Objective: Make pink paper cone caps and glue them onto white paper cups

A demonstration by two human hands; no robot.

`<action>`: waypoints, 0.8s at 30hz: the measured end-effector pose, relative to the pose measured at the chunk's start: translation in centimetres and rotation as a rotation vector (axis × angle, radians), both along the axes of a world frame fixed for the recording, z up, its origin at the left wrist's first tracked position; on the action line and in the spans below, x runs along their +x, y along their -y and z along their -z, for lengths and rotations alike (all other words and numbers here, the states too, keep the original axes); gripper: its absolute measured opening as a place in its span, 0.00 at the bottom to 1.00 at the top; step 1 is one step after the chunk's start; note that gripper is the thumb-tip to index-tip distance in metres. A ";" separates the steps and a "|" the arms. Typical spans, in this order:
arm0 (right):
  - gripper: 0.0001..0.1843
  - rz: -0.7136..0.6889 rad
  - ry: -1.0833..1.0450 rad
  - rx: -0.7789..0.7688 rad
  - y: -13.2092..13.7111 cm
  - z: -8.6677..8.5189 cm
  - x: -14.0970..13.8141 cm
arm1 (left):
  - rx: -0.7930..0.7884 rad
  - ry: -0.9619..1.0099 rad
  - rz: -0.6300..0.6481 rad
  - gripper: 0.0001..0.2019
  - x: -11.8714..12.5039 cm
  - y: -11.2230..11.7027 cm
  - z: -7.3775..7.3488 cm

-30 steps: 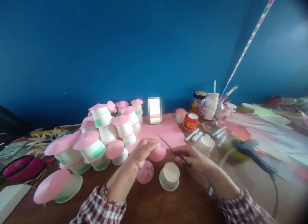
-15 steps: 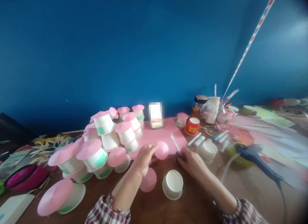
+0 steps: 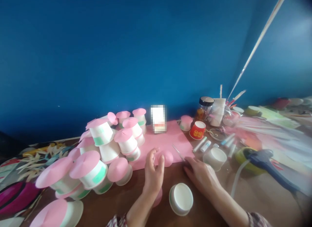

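Observation:
My left hand (image 3: 155, 171) pinches a small pink paper disc (image 3: 167, 158) between thumb and fingers. My right hand (image 3: 203, 175) lies low with its fingers over the handle end of a pair of scissors (image 3: 178, 152). Their narrow blades point away over the pink sheet (image 3: 156, 145), and the handles are hidden under the hand. A second pink disc (image 3: 158, 197) lies on the table, partly covered by my left wrist. Between my forearms stands a white paper cup (image 3: 181, 199).
Stacked cups with pink paper tops (image 3: 97, 162) crowd the left. A red cup (image 3: 198, 130), markers (image 3: 206, 146), another white cup (image 3: 214, 158) and a lidded jar (image 3: 205, 106) stand to the right. A blue glue gun (image 3: 270, 165) rests at the far right. Behind is a blue wall.
My left hand has turned more upright around the disc, with its thumb now in front. The scissors have shifted slightly nearer and lie at a lower angle under my right hand. The view has shifted a little.

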State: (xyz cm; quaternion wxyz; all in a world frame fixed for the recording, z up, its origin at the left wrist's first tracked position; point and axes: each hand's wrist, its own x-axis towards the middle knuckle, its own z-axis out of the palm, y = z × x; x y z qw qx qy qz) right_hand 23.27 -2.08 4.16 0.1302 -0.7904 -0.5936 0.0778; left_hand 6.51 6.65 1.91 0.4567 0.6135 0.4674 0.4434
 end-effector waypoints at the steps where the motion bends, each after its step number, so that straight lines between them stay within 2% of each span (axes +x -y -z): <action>1: 0.12 0.003 -0.007 -0.002 0.0 0.1 0.1 | 0.017 -0.012 0.001 0.19 0.0 0.1 0.2; 10: 0.13 -0.004 -0.112 -0.001 -0.3 0.6 0.4 | 0.081 -0.107 -0.024 0.17 0.3 0.8 0.3; 14: 0.12 -0.030 -0.113 0.041 -0.5 0.7 0.4 | 0.096 -0.148 -0.013 0.17 0.3 0.8 0.6; 18: 0.12 -0.039 -0.099 0.074 -0.4 0.6 0.2 | 0.195 -0.225 0.027 0.18 0.3 0.6 1.0; 24: 0.14 -0.057 -0.066 0.079 -0.3 1.0 0.0 | 0.253 -0.297 0.013 0.16 0.4 0.7 1.0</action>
